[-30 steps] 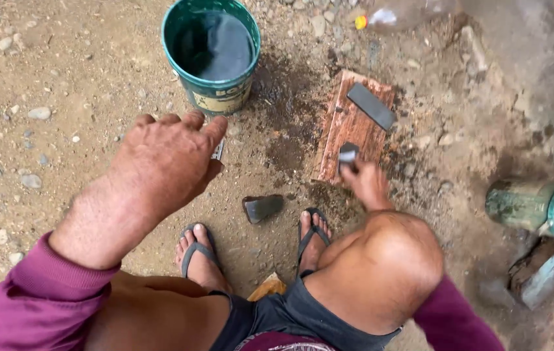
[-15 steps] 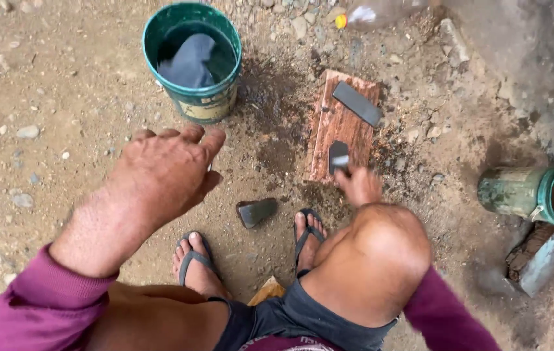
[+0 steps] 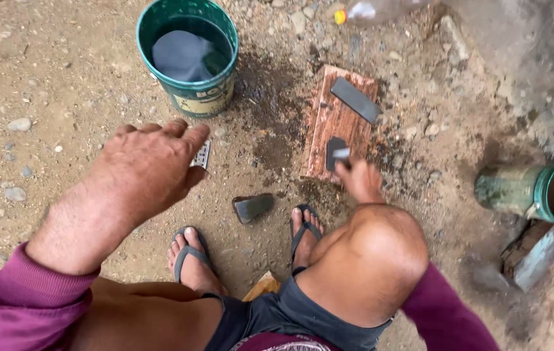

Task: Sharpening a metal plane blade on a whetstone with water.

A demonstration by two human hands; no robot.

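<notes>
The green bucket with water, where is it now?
In the head view, the green bucket stands on the dirt at top left, beyond the left hand and left of the wooden board.

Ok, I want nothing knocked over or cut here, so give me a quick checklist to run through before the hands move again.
1. Right hand grips the small metal piece on the dark stone: ok.
2. Left hand is empty, raised over the dirt: ok.
3. Reddish board lies flat on the ground: ok.
4. Green bucket stands upright with water, apart from both hands: ok.
5. Dark wedge-shaped piece lies close to the toes of the sandalled feet: not ok.
6. Edge of the small metal piece sharp or not: cannot tell.
</notes>
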